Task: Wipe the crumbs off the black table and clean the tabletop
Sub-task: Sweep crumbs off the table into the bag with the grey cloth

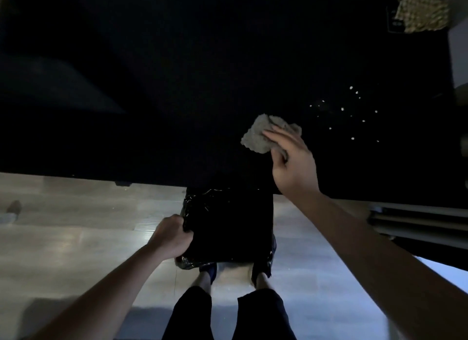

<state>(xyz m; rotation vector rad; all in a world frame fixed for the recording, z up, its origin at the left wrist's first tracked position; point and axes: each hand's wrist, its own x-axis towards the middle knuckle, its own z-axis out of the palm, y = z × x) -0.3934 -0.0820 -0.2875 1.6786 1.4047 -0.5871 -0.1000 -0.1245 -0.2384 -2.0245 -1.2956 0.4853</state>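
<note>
The black table (pixel 177 99) fills the upper part of the head view. Several pale crumbs (pixel 352 116) lie scattered on its right side. My right hand (pixel 291 162) presses a crumpled grey cloth (pixel 260 134) onto the tabletop, just left of the crumbs. My left hand (pixel 172 236) grips the left rim of a black bin with a glossy black bag liner (pixel 228 225), held below the table's near edge, under the cloth.
A woven beige basket (pixel 420 10) stands at the table's far right corner. Light wooden floor (pixel 76 225) lies below the table edge. My feet (pixel 210 271) stand just behind the bin. A dark slatted piece of furniture (pixel 417 223) is at the right.
</note>
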